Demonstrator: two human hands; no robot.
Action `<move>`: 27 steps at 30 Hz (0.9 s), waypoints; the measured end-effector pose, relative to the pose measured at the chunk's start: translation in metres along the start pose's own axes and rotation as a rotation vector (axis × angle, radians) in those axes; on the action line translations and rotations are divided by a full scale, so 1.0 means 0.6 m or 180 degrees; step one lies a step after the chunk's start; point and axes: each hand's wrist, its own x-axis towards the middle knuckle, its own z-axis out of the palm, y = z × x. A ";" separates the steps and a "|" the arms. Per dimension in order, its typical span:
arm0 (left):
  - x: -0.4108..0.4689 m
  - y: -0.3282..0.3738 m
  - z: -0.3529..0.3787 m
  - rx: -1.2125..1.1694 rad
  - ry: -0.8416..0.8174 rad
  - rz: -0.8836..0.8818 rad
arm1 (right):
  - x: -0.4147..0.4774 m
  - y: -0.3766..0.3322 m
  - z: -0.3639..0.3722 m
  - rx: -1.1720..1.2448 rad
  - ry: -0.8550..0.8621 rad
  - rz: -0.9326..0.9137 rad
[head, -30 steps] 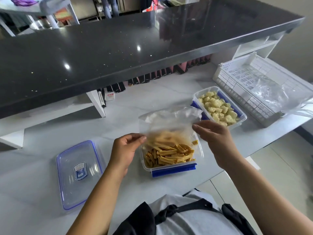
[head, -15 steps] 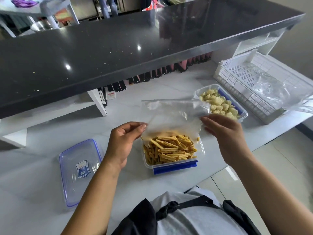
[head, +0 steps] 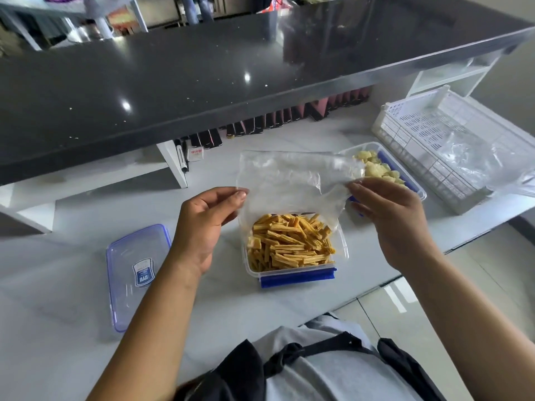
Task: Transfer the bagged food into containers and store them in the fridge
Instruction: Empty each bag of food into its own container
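Both hands pinch a thin, crinkled clear plastic bag (head: 289, 183), the left hand (head: 202, 227) at its left edge and the right hand (head: 388, 221) at its right. The bag hangs upturned directly over the clear rectangular container (head: 292, 247) of ridged golden sticks near the pale surface's (head: 72, 270) front edge; its blue-rimmed transparent lid (head: 136, 273) lies nearer the left hand.

far container (head: 417, 190) half hidden behind bag (head: 289, 180)
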 end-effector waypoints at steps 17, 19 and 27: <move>-0.002 0.012 0.068 -0.0015 -0.0005 0.0273 | 0.021 -0.013 -0.065 -0.0005 0.0180 -0.0110; -0.001 0.012 0.095 0.0056 0.0013 0.0369 | 0.025 -0.013 -0.084 -0.0052 0.0364 -0.0205; 0.054 0.030 0.269 0.0564 -0.0862 0.0272 | 0.093 -0.044 -0.214 -0.0291 0.0934 -0.0390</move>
